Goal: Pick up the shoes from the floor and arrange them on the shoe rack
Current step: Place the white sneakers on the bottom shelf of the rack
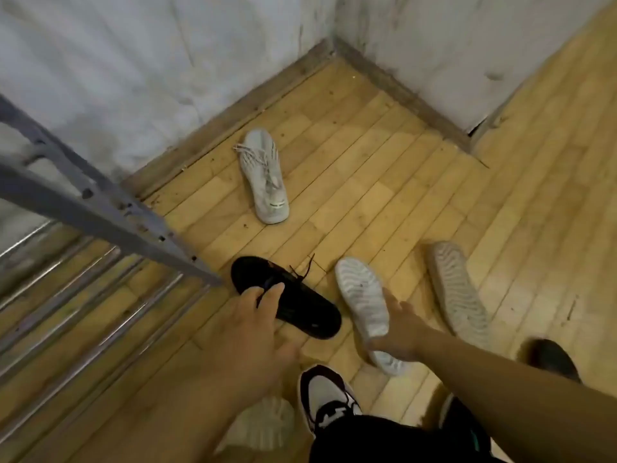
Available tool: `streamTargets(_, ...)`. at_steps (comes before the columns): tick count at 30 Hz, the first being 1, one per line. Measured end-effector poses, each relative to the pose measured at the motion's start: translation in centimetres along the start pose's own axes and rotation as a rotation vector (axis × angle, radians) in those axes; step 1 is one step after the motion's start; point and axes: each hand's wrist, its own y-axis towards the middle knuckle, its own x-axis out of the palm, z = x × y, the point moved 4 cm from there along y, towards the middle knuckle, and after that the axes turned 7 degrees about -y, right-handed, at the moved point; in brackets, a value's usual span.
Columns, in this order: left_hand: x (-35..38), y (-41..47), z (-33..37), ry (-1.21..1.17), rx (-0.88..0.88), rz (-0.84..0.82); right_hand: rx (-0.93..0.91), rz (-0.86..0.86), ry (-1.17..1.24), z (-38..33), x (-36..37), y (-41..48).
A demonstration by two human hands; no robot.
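A black lace-up shoe (300, 305) lies on the wooden floor beside the rack's corner. My left hand (247, 332) reaches over it, fingertips touching its opening and thumb spread away. To its right a white shoe (359, 292) lies sole up, and my right hand (399, 329) grips it around the heel half. A second sole-up white shoe (457, 289) lies further right. A white laced sneaker (263, 175) rests near the wall corner. The grey metal shoe rack (100, 202) with chrome bars (83, 295) stands at the left.
A dark shoe (547, 359) sits at the right edge and a pale shoe (263, 426) at the bottom. My own foot wears a black-and-white sneaker (327, 399). White walls (167, 61) meet in a corner behind the floor.
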Motion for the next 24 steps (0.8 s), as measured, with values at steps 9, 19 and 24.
streamTargets(9,-3.6,-4.3,-1.3,0.162,0.195,0.263,0.006,0.296,0.151,-0.4,2.4,-0.3)
streamTargets(19,-9.8,-15.2,10.8,0.338,0.32,0.379,-0.544,-0.015,0.636,-6.7,-13.2,-25.6)
streamTargets(24,-11.9,-20.1,14.2,0.584,0.431,0.652,-0.742,-0.332,0.714,-8.3,-16.5,-33.1)
